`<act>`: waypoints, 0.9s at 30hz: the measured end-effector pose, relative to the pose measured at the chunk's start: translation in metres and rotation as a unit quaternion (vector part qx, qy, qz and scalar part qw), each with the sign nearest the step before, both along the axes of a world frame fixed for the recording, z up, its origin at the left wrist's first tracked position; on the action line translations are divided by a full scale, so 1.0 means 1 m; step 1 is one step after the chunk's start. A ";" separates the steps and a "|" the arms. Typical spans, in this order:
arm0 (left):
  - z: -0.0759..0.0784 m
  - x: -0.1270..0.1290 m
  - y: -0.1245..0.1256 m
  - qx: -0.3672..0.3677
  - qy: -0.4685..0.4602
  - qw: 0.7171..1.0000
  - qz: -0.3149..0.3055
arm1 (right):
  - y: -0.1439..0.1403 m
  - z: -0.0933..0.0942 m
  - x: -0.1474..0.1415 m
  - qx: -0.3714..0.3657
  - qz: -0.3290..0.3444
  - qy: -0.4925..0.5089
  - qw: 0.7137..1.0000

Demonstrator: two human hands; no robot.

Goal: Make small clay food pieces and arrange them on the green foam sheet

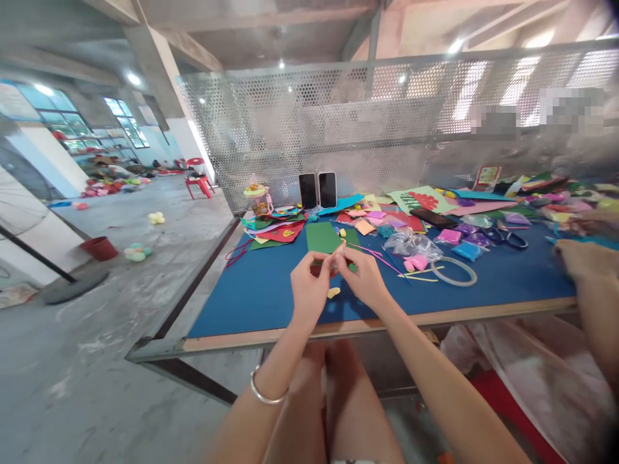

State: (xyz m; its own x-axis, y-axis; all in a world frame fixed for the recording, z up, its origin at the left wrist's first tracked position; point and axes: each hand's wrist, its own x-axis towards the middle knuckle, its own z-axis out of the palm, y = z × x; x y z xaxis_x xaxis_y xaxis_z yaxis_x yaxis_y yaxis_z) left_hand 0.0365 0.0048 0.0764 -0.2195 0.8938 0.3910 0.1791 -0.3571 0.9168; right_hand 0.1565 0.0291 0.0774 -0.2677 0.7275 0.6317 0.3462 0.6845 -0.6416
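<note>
My left hand (311, 283) and my right hand (360, 276) meet above the blue tabletop, fingertips pinched together. Whatever lies between the fingers is too small and covered to make out. Just below them a pale yellow piece (333, 292) rests on the table. Behind my fingers lies a green card (322, 238), partly hidden by the hands. To the right of my right hand are thin pink strips (382, 259), a pink lump (416, 262), a clear plastic bag (411, 245) and a roll of clear tape (453, 272).
Two phones (327, 189) stand upright at the back against a perforated metal screen (338, 129). Coloured papers (278, 233) are piled at the left. Scissors (510, 239) and coloured packets (468, 251) lie to the right. Another person's hand (583, 261) reaches in at the right edge.
</note>
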 end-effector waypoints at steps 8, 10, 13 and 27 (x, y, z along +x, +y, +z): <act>-0.012 0.017 -0.001 0.051 0.097 0.982 0.153 | -0.002 -0.009 -0.013 0.006 -0.099 -0.016 0.995; -0.011 0.015 0.001 0.049 0.101 0.980 0.163 | -0.006 -0.011 -0.015 0.007 -0.098 -0.018 0.995; -0.008 0.004 0.005 0.050 0.108 0.977 0.175 | -0.012 -0.015 -0.019 0.008 -0.079 -0.025 0.996; -0.009 -0.023 0.011 0.217 0.421 0.873 0.117 | -0.002 -0.014 -0.013 0.063 -0.110 -0.043 0.991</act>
State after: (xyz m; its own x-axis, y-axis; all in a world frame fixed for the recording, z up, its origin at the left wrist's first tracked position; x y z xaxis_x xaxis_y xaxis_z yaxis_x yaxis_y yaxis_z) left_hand 0.0137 0.0161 0.0674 0.1523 0.5908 0.7923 0.8384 -0.5017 0.2130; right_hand 0.1438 0.0272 0.0638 -0.1692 0.6918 0.7020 0.5458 0.6589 -0.5177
